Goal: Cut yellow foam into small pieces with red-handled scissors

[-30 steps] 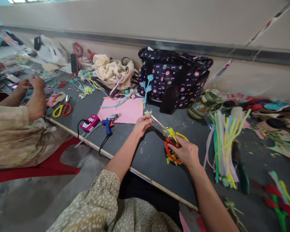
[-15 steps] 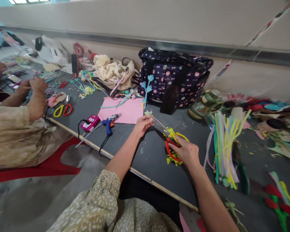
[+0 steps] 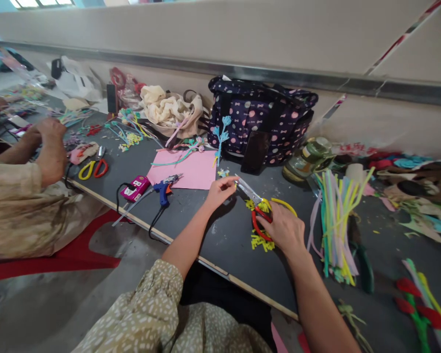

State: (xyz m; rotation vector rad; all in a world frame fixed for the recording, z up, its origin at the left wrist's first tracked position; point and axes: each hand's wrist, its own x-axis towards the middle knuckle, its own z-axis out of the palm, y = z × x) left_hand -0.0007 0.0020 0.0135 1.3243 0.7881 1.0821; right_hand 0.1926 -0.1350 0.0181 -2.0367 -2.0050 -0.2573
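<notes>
My right hand (image 3: 283,226) is wrapped round the handles of a pair of scissors (image 3: 253,192) with one red and one yellow loop. The scissor blades point up and left toward my left hand (image 3: 221,190), whose fingers are pinched close to the tips. A tiny yellow bit shows at those fingertips; the rest of what they hold is too small to make out. Yellow cut pieces (image 3: 261,241) lie on the table beneath the scissors. Small pale blue and yellow pieces (image 3: 223,173) rest just beyond my left hand.
A pink sheet (image 3: 194,169), a blue glue gun (image 3: 163,190) and a pink box (image 3: 135,189) lie left. Behind stand a dark patterned bag (image 3: 260,115), a phone (image 3: 256,151) and a green jar (image 3: 308,158). Colourful strips (image 3: 340,223) lie right. Another person's hands (image 3: 51,135) work far left.
The scissors have opened wider, the yellow handle swinging outward. My left fingertips have come away from the small blue and yellow pieces, which now lie on the table.
</notes>
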